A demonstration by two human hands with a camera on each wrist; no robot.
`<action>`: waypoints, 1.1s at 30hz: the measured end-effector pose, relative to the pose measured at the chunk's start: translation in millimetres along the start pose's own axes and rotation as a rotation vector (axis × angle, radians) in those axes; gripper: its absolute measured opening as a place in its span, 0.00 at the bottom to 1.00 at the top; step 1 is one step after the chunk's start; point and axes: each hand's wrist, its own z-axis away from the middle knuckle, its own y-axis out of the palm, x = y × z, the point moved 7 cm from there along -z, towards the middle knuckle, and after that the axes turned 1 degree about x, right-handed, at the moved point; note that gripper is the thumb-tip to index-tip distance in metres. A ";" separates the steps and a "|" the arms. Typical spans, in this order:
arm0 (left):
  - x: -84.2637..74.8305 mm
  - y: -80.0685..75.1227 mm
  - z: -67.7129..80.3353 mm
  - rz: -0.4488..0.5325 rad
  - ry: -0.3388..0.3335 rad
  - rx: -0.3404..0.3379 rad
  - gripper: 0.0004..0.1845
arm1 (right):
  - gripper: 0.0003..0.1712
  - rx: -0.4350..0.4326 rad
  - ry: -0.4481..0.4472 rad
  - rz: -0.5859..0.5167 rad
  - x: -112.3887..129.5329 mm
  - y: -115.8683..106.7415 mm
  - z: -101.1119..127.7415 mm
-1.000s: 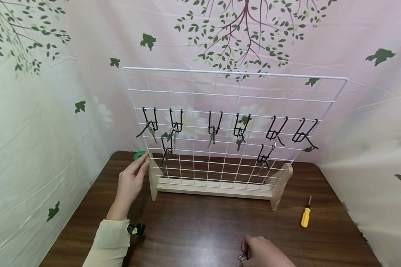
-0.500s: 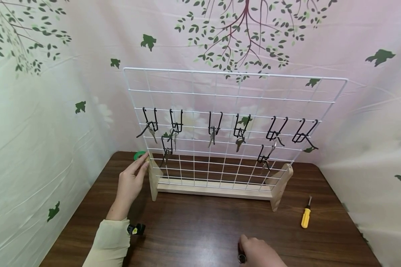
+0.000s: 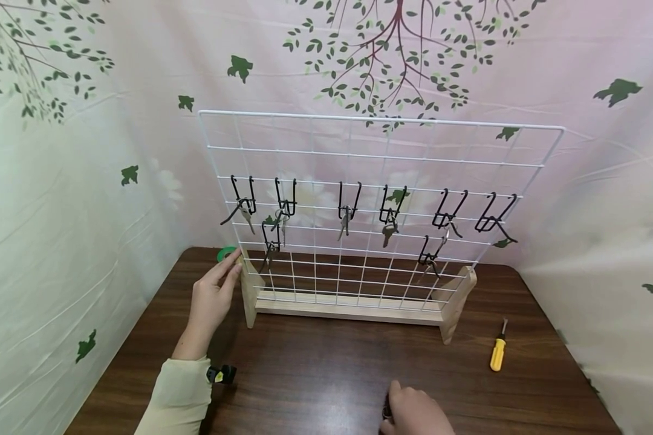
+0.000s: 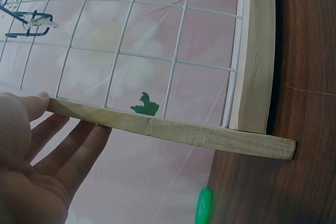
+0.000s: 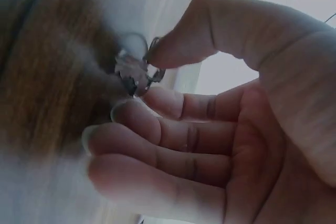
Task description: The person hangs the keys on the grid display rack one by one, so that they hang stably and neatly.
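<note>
1. Only the right wrist view shows the small metal ring (image 5: 137, 72) pinched between thumb and fingers (image 5: 157, 100) of the right hand (image 3: 413, 414); from above, it is mostly hidden under that hand at the tabletop's near edge.
2. The left hand (image 3: 213, 296), fingers straight and relaxed, rests against the wooden foot (image 4: 173, 129) of the wire rack (image 3: 381, 205).
3. The dark wood tabletop (image 3: 326, 368) also carries a yellow screwdriver (image 3: 497, 350) and green tape (image 3: 226, 253); leaf-printed cloth (image 3: 60, 181) hangs all around.
</note>
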 end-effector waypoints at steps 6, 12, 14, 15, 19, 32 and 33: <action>-0.3 -0.4 0.0 0.002 -0.002 0.001 0.21 | 0.19 -0.149 -0.038 0.050 3.7 -2.8 5.4; -0.3 -0.9 0.0 -0.005 0.002 0.000 0.21 | 0.18 -0.259 -0.031 0.125 5.5 -5.0 7.2; 1.5 0.0 0.0 -0.006 0.001 0.002 0.21 | 0.18 -0.304 -0.029 0.157 5.5 -6.3 8.2; 1.6 0.0 0.1 -0.007 0.001 0.003 0.21 | 0.17 -0.313 -0.023 0.168 4.9 -6.4 8.1; 2.3 0.0 0.6 -0.009 -0.003 0.007 0.21 | 0.17 -0.339 -0.004 0.189 1.7 -7.4 8.6; 0.8 -5.3 3.1 -0.004 -0.007 0.022 0.21 | 0.14 -0.258 -0.127 0.103 5.3 -20.3 15.1; 0.1 -5.9 3.5 -0.003 -0.008 0.024 0.21 | 0.14 -0.264 -0.159 0.098 6.5 -22.2 16.5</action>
